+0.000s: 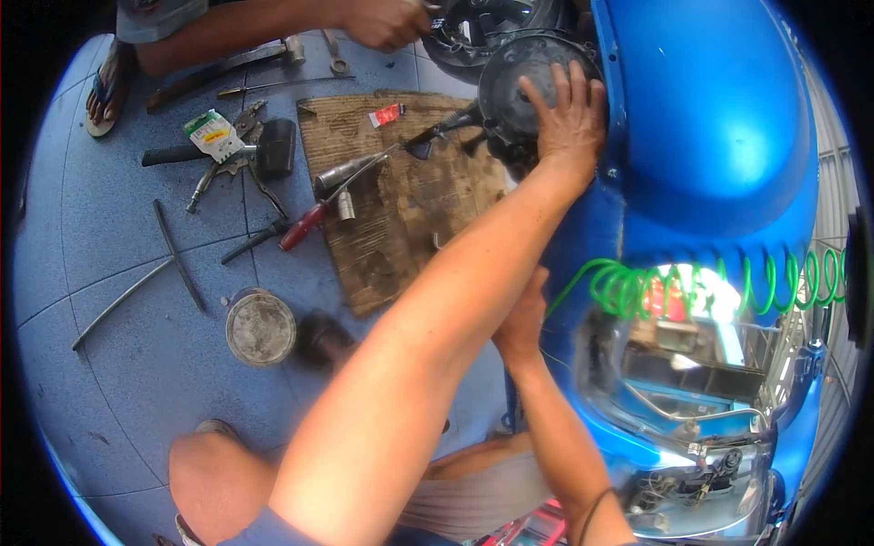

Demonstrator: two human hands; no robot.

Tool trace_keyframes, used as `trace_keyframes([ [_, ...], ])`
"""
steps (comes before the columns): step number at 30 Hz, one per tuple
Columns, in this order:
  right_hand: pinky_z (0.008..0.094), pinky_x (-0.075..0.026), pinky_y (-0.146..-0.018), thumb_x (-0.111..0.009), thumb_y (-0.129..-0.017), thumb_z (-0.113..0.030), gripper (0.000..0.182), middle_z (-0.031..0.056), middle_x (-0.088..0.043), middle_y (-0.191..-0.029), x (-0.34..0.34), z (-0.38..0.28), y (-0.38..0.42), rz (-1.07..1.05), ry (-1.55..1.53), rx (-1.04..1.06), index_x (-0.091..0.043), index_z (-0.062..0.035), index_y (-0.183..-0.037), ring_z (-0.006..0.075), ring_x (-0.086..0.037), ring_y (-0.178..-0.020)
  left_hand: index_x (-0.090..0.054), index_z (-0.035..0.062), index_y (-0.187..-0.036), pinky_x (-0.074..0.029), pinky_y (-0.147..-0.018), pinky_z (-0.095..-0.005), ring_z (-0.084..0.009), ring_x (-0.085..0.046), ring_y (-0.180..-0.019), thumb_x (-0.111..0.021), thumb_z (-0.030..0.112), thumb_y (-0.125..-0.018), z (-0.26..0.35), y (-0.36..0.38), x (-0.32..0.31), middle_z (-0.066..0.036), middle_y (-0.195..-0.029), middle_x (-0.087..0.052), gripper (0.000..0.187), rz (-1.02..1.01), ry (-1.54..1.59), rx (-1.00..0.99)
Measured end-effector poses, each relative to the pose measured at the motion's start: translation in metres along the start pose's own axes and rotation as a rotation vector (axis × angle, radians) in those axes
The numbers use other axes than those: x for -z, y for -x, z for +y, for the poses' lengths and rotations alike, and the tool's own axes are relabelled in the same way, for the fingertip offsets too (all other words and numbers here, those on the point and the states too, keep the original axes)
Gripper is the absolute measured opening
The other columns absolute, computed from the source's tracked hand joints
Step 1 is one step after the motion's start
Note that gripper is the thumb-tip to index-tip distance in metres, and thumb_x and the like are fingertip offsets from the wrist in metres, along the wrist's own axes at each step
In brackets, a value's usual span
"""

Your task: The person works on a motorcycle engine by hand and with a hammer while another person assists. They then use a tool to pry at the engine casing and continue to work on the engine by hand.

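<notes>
While the dark round hub plate (523,86) sits at about one o'clock against the blue scooter body (710,118), the left hand (569,114) lies spread flat on it, fingers open, gripping nothing. The right hand (523,314) reaches in behind the body near centre; whether it grips anything cannot be told. Judging by this, the plate is seated but not yet fastened. Another person's hand (387,23) works at twelve o'clock. A red-handled screwdriver (314,218), a socket (346,205) and a hammer (237,150) lie toward ten o'clock, around the cardboard (391,209) on the floor.
</notes>
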State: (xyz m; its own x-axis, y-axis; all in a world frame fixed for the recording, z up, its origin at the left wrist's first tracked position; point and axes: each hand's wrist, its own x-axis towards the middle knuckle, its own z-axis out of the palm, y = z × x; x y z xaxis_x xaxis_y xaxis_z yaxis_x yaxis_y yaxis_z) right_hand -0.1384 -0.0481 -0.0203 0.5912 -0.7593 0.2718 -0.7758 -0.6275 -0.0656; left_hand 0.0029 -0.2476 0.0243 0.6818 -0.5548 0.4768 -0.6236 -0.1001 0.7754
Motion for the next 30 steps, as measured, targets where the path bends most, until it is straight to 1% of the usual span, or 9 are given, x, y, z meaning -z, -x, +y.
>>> trace_keyframes([
  [3, 0.0502, -0.052, -0.066, -0.071, -0.089, -0.008, 0.036, 0.0242, -0.058, -0.083, 0.001, -0.004, -0.002, -0.003, 0.023, 0.018, -0.043, 0.0029, -0.11, 0.0463, -0.062, -0.073, -0.043, 0.0045, -0.146, -0.008, -0.11, -0.0855, -0.0467, -0.02, -0.152, -0.059, 0.023, -0.094, -0.004, 0.002, 0.013, -0.025, -0.16, -0.029, 0.057, -0.126, 0.024, -0.048],
  [7, 0.051, -0.052, -0.066, -0.071, -0.092, -0.009, 0.036, 0.0265, -0.06, -0.084, 0.001, -0.008, -0.002, -0.006, -0.006, -0.063, -0.043, 0.0028, -0.11, 0.0485, -0.064, -0.073, -0.045, 0.0038, -0.144, -0.008, -0.11, -0.0851, -0.0465, -0.023, -0.151, -0.057, 0.022, -0.095, -0.013, 0.003, 0.013, -0.026, -0.159, -0.031, 0.054, -0.037, 0.108, -0.076],
  [9, 0.0513, -0.052, -0.065, -0.071, -0.092, -0.01, 0.036, 0.0272, -0.06, -0.085, 0.002, -0.007, -0.003, -0.011, -0.012, -0.057, -0.043, 0.0028, -0.111, 0.0492, -0.064, -0.073, -0.036, -0.0013, -0.158, -0.007, -0.11, -0.0857, -0.0455, -0.013, -0.154, -0.066, 0.021, -0.088, -0.011, 0.002, 0.016, -0.025, -0.164, -0.02, 0.078, -0.164, 0.11, -0.077],
  [16, 0.0517, -0.052, -0.064, -0.071, -0.093, -0.009, 0.036, 0.0274, -0.06, -0.082, 0.002, -0.008, -0.003, 0.018, 0.0, -0.028, -0.042, 0.0027, -0.111, 0.0491, -0.064, -0.073, -0.035, 0.0001, -0.159, -0.007, -0.111, -0.085, -0.0459, -0.013, -0.155, -0.065, 0.019, -0.089, -0.012, 0.003, 0.016, -0.026, -0.165, -0.02, 0.078, -0.175, 0.11, -0.095],
  [25, 0.0511, -0.052, -0.065, -0.073, -0.093, -0.012, 0.035, 0.0262, -0.061, -0.082, 0.003, -0.01, -0.004, 0.041, 0.004, -0.052, -0.046, 0.003, -0.109, 0.0477, -0.064, -0.074, -0.047, 0.0016, -0.147, -0.011, -0.107, -0.0885, -0.0448, -0.02, -0.152, -0.068, 0.017, -0.084, -0.027, -0.006, 0.015, -0.024, -0.162, -0.024, 0.068, -0.094, 0.139, -0.143],
  [27, 0.0508, -0.052, -0.065, -0.074, -0.093, -0.013, 0.035, 0.0259, -0.062, -0.082, 0.003, -0.011, -0.005, 0.051, 0.007, -0.057, -0.047, 0.003, -0.109, 0.0474, -0.064, -0.074, -0.052, 0.0079, -0.139, -0.011, -0.105, -0.0899, -0.047, -0.025, -0.15, -0.062, 0.016, -0.09, -0.029, -0.006, 0.016, -0.021, -0.155, -0.038, 0.05, -0.05, 0.159, -0.158],
  [28, 0.0505, -0.052, -0.066, -0.074, -0.093, -0.013, 0.035, 0.0256, -0.062, -0.082, 0.003, -0.011, -0.006, 0.061, -0.001, -0.039, -0.047, 0.0029, -0.109, 0.0472, -0.064, -0.074, -0.058, 0.0043, -0.132, -0.029, -0.111, -0.0762, -0.0425, -0.045, -0.141, -0.069, 0.025, -0.088, -0.028, -0.002, 0.021, -0.022, -0.145, -0.053, 0.05, 0.094, 0.056, -0.159],
  [29, 0.0503, -0.052, -0.066, -0.074, -0.093, -0.013, 0.035, 0.0252, -0.062, -0.082, 0.002, -0.01, -0.006, 0.071, -0.009, -0.022, -0.048, 0.0027, -0.109, 0.047, -0.064, -0.074, -0.058, 0.0043, -0.132, -0.029, -0.111, -0.0762, -0.0425, -0.045, -0.141, -0.069, 0.025, -0.088, -0.029, -0.001, 0.018, -0.022, -0.145, -0.053, 0.05, 0.079, 0.066, -0.17],
  [30, 0.0504, -0.051, -0.068, -0.074, -0.093, -0.013, 0.035, 0.0242, -0.062, -0.083, 0.0, -0.008, -0.005, 0.076, -0.019, -0.02, -0.048, 0.0024, -0.109, 0.0462, -0.064, -0.074, -0.049, 0.0031, -0.143, -0.02, -0.114, -0.0774, -0.0421, -0.032, -0.148, -0.067, 0.025, -0.087, -0.031, -0.004, 0.009, -0.021, -0.154, -0.042, 0.063, -0.012, 0.059, -0.179],
])
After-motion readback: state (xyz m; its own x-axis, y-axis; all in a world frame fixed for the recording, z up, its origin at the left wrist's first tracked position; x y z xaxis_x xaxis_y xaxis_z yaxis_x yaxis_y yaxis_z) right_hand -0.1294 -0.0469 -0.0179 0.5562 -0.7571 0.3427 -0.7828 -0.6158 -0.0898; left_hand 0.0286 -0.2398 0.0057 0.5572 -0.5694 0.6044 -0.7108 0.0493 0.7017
